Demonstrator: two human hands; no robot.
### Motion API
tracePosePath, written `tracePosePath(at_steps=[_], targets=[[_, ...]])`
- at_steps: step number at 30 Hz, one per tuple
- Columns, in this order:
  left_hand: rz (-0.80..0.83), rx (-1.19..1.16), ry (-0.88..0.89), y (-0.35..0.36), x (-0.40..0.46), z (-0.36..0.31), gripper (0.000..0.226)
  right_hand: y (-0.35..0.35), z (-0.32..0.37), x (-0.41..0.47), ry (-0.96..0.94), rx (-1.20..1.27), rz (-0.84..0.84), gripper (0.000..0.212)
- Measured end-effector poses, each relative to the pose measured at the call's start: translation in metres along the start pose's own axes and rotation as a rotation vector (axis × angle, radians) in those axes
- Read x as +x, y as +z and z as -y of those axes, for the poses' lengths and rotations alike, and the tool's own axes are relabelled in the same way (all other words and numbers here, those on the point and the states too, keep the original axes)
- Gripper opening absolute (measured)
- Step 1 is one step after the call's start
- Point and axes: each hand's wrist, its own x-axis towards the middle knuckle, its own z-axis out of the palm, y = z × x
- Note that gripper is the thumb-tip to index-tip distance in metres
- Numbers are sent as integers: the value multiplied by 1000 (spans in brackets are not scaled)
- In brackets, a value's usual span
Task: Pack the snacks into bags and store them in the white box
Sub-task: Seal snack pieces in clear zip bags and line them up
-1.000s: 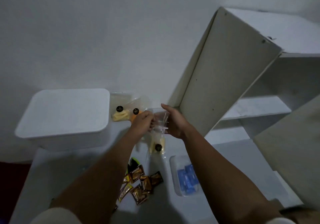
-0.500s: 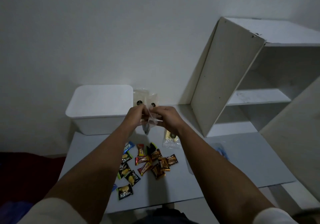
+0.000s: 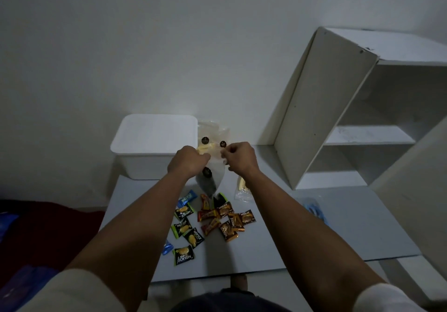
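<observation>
Both hands are closed on the top edge of one clear bag (image 3: pixel 212 174), the left hand (image 3: pixel 187 160) at one corner and the right hand (image 3: pixel 238 158) at the other, and it hangs above the table (image 3: pixel 338 227). The bag looks thin, soft and slippery, so I think it is best held at the mouth. The snacks (image 3: pixel 212 222) lie loose under it: about five green packets, about seven brown or red ones, two blue. The white box (image 3: pixel 154 142) stands behind, its lid on. Two filled bags (image 3: pixel 214 134) lean beside it, and one more lies flat nearby.
</observation>
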Motion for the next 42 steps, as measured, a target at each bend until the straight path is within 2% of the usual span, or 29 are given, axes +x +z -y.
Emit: tracePosePath(at_steps=[3,6,10,14,18,21,26,30,34,39,42], targets=[[-25,3,61,-1,-2,1,41,-11,7,1,-39,10,103,18],[-86,-233,172,-3,-2,2,25,-23,20,-3,-99,19,239,21],[-16,-345,296,-7,3,1,16,-37,27,0,-38,99,313,24],[-11,-381,334,-3,3,-3,21,-51,28,-5,-8,220,432,28],[-45,-412,301,-1,4,-5,21,-56,26,-9,14,331,395,32],[-36,-460,296,1,6,-4,21,-54,22,-9,-7,302,389,27],[-4,-546,239,3,7,-4,27,-50,21,-9,-39,286,339,30],[40,-629,199,3,1,-7,21,-50,23,-7,-55,260,340,27],[99,-598,232,3,-1,-7,17,-48,25,-8,-69,238,349,27],[2,-610,229,0,3,-9,21,-49,22,-10,-22,391,305,26],[-40,-642,206,-1,8,-4,21,-49,19,-12,7,490,285,12]])
